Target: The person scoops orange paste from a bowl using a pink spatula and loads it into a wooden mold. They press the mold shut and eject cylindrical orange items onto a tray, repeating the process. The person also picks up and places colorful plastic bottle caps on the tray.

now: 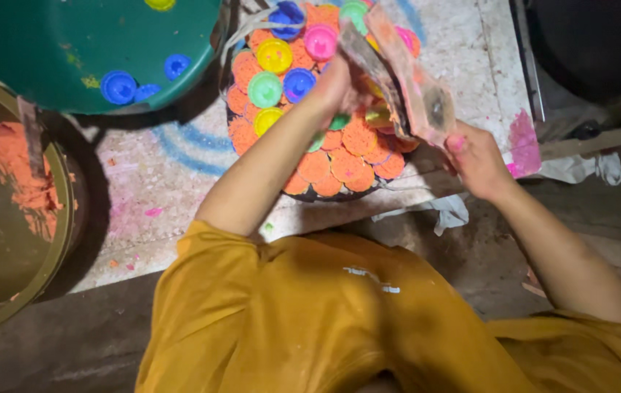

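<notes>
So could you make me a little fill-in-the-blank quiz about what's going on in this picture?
1. The right hand holds a flat powder-stained ____ over the round tray.
2. Most of the small moulds at the tray's near edge are filled with ____ powder.
3. The person's shirt is mustard ____.
4. The green basin at top left holds a few ____ caps.

Missing words: scraper; orange; yellow; blue

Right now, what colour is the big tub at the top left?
Dark green tub, seen in the head view.
</notes>
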